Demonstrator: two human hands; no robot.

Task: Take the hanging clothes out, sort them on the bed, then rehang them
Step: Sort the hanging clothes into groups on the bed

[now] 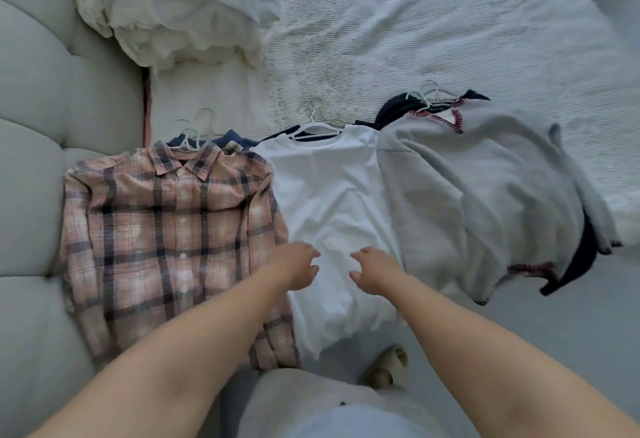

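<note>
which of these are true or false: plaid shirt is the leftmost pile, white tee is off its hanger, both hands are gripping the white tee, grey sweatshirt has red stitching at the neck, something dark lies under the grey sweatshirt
1. The plaid shirt tops the leftmost pile. True.
2. The white tee is off its hanger. False: a white hanger still sits in its neckline.
3. Both hands grip the white tee. False: the left hand and right hand are over it with loosely curled fingers, holding nothing.
4. The grey sweatshirt has red stitching at the neck. True.
5. A dark garment lies under the grey sweatshirt. True.
</note>
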